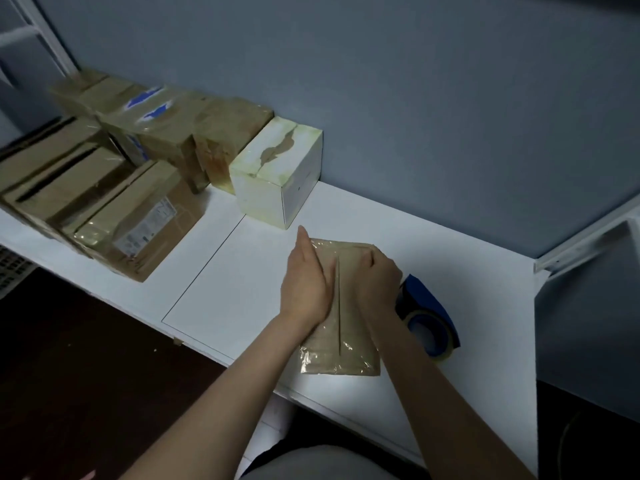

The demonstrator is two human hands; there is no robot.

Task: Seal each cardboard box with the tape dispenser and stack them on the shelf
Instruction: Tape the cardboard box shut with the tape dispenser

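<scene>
Likely light, stiff cardboard box (350, 329), tape-slick: left hand (304, 289) flat on top, right hand (379, 282) curled over far edge. Best gripped by opposite sides.

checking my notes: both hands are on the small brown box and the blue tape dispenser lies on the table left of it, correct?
Wrong side. The left hand and right hand are on the small brown box, but the blue tape dispenser lies on the table right of it, as the head view shows.
</scene>
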